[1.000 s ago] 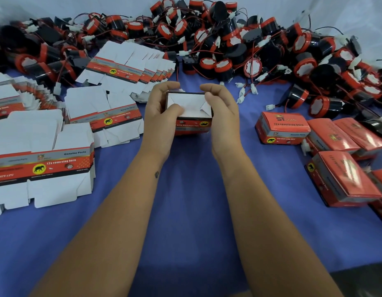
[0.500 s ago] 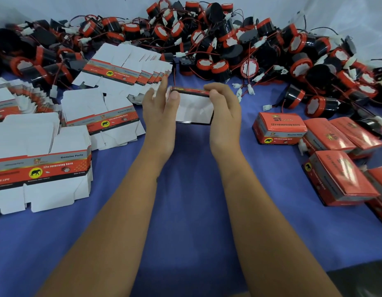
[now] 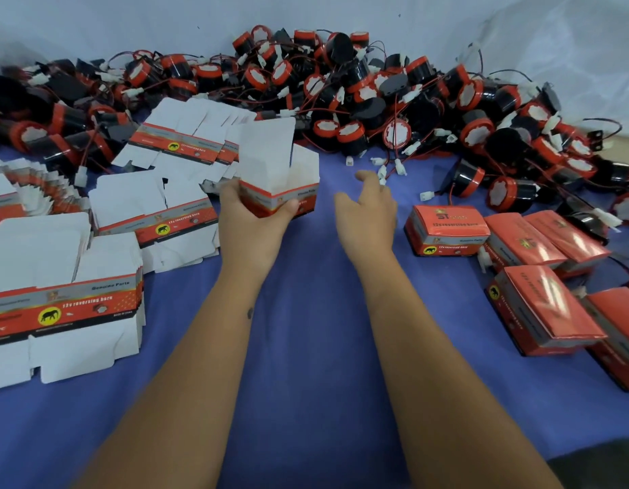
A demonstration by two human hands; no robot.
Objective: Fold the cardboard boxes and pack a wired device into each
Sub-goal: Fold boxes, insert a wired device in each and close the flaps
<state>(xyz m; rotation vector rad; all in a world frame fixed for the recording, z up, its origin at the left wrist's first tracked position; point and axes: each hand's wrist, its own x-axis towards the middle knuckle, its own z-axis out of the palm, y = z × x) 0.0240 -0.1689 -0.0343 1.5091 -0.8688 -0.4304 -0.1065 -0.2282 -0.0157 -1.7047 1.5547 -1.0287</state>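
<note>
On the blue cloth-covered table (image 3: 306,347), the person's left hand (image 3: 251,215) grips a small red-and-white cardboard box (image 3: 279,192) that stands upright with its white top flaps raised and open — fingers wrapped round its printed red band, thumb on the near face. What lies inside it cannot be made out from this angle. Just beside it, apart from the box, the right hand (image 3: 367,208) hovers over the cloth with its fingers spread loose and holding nothing, pointed toward the back. Across the far side of the table sprawls a heap of black-and-red round wired devices (image 3: 376,100), their thin red leads and white plug connectors tangled together; a few loose connectors lie on the cloth near the right hand's fingertips. To the left sit stacks of flat unfolded cardboard box blanks (image 3: 62,305), white with a red printed strip and a yellow elephant badge. To the right lie several closed red cardboard boxes (image 3: 447,229) — flaps shut, some lying tilted against one another.
</note>
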